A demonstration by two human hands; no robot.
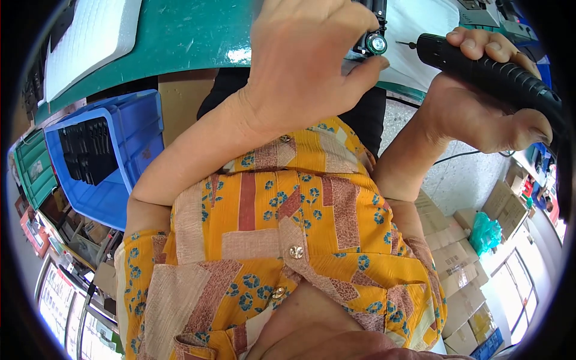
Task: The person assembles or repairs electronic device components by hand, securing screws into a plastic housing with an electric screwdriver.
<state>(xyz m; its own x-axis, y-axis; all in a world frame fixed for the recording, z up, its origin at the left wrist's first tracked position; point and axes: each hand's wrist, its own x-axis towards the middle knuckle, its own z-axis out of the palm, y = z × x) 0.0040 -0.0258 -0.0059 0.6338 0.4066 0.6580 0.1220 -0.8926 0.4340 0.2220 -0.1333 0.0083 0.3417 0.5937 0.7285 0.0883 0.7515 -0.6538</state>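
Note:
My left hand (pixel 303 57) is at the top middle, over the bench edge. Its thumb and fingers close around a black part with a round, shiny, lens-like end (pixel 376 43); most of the part is hidden or cut off by the upper edge. At the upper right, my right hand (pixel 465 111) grips a black electric screwdriver (pixel 474 67), fingers wrapped over its ribbed body. The thin bit (pixel 407 44) points left toward the round end, with a gap between them.
The green bench top (pixel 198 33) carries a white foam tray (pixel 99 45) at left and a white sheet (pixel 423 21) at right. A blue crate (pixel 138 129) with stacked black parts (pixel 89 150) stands at lower left. Cardboard boxes (pixel 456 264) and a teal bag (pixel 485 234) lie at right.

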